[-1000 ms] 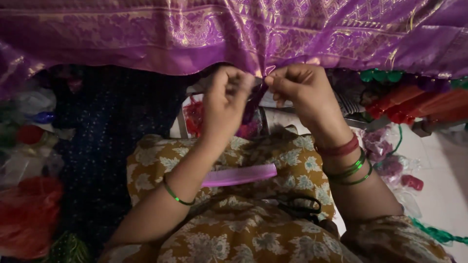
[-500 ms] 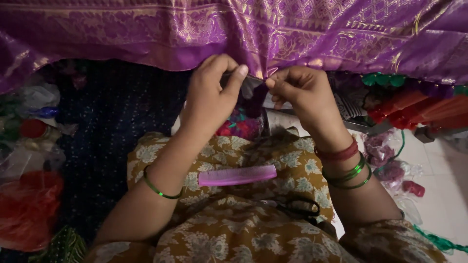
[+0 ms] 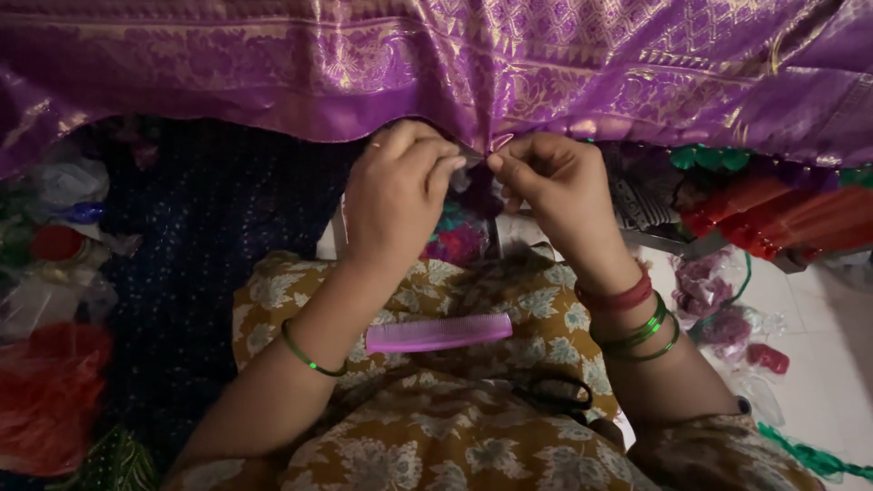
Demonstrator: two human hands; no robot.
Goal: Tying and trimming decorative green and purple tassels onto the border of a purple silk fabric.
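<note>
While the purple silk cloth with gold woven border (image 3: pixel 509 64) hangs across the top of the view, both hands are raised to its lower edge, near the middle. The left hand (image 3: pixel 396 195) has its fingers curled, and the thumb and forefinger are pressed together on the hem; this grip is closed on the cloth edge. The right hand (image 3: pixel 555 182) is just beside it, with the fingertips pinched tight on the same edge, so the two grips nearly touch each other. I cannot tell if a thread or needle is between the fingers, it is too small.

On the lap, which is covered by a mustard floral dress (image 3: pixel 436 436), a pink comb (image 3: pixel 439 332) lies flat, between the two forearms. Black scissors (image 3: pixel 555 395) lie lower on the lap, near the right forearm. The left wrist carries one green bangle (image 3: pixel 305 356); the right wrist carries red and green bangles (image 3: pixel 637 318). A red plastic bag (image 3: pixel 45 391) is on the floor at the far left.
</note>
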